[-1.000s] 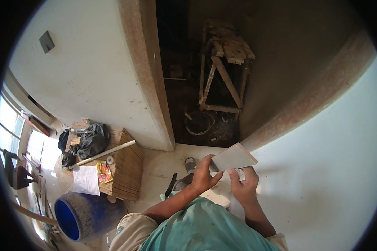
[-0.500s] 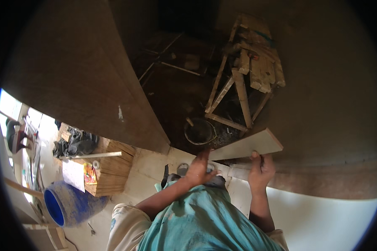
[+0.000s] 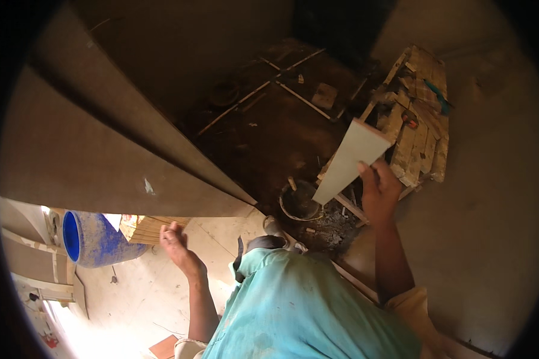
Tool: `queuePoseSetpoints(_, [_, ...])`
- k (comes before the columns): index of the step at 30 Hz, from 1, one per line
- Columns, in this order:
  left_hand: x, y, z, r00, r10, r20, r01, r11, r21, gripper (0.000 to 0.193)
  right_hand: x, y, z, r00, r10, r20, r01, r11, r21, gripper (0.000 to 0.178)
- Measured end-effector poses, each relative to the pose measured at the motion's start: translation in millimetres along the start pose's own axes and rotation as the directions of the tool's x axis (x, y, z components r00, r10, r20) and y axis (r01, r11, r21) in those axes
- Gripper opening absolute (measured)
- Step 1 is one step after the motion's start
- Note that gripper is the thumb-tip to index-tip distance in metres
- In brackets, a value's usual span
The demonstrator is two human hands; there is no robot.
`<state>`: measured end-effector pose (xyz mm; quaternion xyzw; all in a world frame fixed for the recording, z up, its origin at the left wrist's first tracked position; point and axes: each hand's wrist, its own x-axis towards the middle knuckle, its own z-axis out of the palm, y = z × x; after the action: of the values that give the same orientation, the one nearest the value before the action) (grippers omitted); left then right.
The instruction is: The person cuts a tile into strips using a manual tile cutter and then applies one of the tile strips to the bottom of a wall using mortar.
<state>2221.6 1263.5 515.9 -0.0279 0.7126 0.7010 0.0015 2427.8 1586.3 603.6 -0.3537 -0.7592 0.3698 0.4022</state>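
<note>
My right hand [image 3: 382, 186] grips a tapered piece of cut tile [image 3: 352, 158] by its right edge, thumb on the pale face. The tile's wide end, with a reddish-brown edge, points up and away; its narrow end hangs down over a round bucket [image 3: 299, 200] on the dark floor. A stick-like handle [image 3: 292, 183] shows at that bucket's rim. Held out to the left, my left hand [image 3: 176, 244] has loosely bent fingers and nothing visible in it. It appears in front of a stack of wooden boards or boxes [image 3: 153, 229], apparently not touching it.
A rough wooden trestle [image 3: 422, 134] stands ahead on the right, bearing a red tool [image 3: 409, 119]. Wooden strips [image 3: 245, 99] lie crossed on the dark floor. A wall edge [image 3: 221, 179] juts in from the left. Beyond my left hand lies a blue drum [image 3: 99, 239].
My left hand has let go of the tile and swung out left. My right hand has carried the tile up and forward, tilting it steeper. I have stepped toward the dark room.
</note>
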Motion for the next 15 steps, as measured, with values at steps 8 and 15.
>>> queuePoseSetpoints(8, [46.9, 86.0, 62.0, 0.906, 0.295, -0.304, -0.406, 0.809, -0.425, 0.076, 113.5, -8.0, 19.2, 0.992, -0.077, -0.098, 0.097, 0.974, 0.207, 0.014])
queuePoseSetpoints(15, [68.2, 52.1, 39.1, 0.819, 0.441, -0.367, -0.507, 0.856, -0.103, 0.039, 217.3, -31.5, 39.9, 0.979, -0.100, -0.176, 0.146, 0.952, 0.268, 0.022])
